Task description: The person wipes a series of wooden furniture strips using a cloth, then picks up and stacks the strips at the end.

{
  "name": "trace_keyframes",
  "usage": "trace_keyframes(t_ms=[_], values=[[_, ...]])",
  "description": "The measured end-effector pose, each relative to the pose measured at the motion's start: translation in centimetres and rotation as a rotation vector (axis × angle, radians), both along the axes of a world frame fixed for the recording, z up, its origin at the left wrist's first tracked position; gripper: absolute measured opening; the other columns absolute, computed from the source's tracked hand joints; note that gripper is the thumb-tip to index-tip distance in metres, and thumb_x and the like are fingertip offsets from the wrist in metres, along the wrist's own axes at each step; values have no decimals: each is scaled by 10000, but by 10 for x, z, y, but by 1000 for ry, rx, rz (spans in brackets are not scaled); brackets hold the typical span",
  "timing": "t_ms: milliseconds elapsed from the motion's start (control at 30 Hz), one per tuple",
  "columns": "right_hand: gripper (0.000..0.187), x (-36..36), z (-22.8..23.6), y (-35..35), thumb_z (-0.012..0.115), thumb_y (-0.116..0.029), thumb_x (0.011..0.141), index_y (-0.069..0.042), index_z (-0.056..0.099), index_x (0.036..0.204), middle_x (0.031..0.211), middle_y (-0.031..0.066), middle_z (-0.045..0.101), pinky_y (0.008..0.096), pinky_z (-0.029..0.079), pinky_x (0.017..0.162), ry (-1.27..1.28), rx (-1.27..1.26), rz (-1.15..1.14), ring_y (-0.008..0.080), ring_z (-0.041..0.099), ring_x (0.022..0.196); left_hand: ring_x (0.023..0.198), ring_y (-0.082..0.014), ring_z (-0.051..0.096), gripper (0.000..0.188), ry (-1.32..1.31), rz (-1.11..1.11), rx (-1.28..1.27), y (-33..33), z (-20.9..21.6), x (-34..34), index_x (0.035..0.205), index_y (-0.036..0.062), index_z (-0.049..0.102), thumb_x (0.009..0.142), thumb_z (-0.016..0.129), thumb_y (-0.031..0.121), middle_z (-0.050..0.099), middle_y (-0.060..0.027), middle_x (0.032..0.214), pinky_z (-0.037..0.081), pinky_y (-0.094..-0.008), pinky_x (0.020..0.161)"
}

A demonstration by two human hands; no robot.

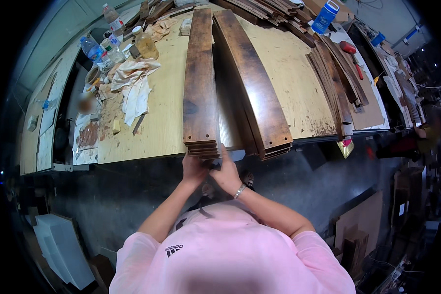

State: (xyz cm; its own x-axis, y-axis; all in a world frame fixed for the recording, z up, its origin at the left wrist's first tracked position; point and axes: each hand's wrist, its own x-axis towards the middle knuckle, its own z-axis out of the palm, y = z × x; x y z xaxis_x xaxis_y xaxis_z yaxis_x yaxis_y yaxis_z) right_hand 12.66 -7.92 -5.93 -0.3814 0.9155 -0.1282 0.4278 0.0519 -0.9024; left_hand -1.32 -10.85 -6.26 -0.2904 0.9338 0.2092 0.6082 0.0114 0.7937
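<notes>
Two stacks of long, dark brown wooden boards lie lengthwise on the table. My hands are at the near end of the left stack of wooden boards [199,88], which juts a little past the table's front edge. From the left and below, my left hand [194,168] closes on that end; the boards hide its fingertips. My right hand [226,174] grips the same end from the right, one finger up along the side and the thumb lower down. Beside it, untouched, is the right stack of wooden boards [256,83], with two small holes in its top board's near end.
The pale table [157,132] carries bottles [146,44] and crumpled rags [132,85] on the left. More narrow boards [328,78], a blue jug [325,17] and a red-handled tool [357,68] lie at the right. A white block-shaped thing [63,250] stands on the floor at left.
</notes>
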Motion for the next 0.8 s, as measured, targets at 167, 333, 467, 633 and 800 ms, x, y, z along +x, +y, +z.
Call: trace_keyframes(t_ms=[167,333,467,633,800], values=[[908,-11,22,-10,631,-99,698,-9,230,1509,1090,301,562,376,499,808,6,-181,42,356,627,856,1007,-359,626,383,6,-83,-29,-14,3,-23,1121,113,653,750,749,110,652,-138,1093,517,-434,847],[785,12,25,-4,584,-73,784,-9,284,1506,1446,226,442,341,406,1010,429,-127,-93,241,544,1182,1112,-358,596,519,-195,-257,-240,-25,29,-66,1261,45,579,757,701,55,572,-201,1251,497,-406,931],[684,0,98,-6,509,-122,935,39,191,1518,1582,159,233,327,192,1162,654,-78,-22,223,250,1445,1272,-251,480,499,-360,-324,-110,-27,80,-74,1254,-26,537,789,694,67,525,-162,1344,363,-373,1063],[648,-31,123,9,384,-337,1048,32,149,1526,1592,172,189,319,183,1157,581,72,66,224,226,1449,1296,-387,441,778,-55,-286,65,-19,122,-63,1429,-62,342,782,726,133,462,-255,1375,331,-403,1097],[681,-47,128,10,341,-426,1053,38,170,1521,1460,179,400,303,318,1085,562,182,2,205,422,1305,1316,-455,392,891,-67,-281,49,-17,119,-46,1456,-114,228,791,742,182,345,-336,1444,321,-456,1098]])
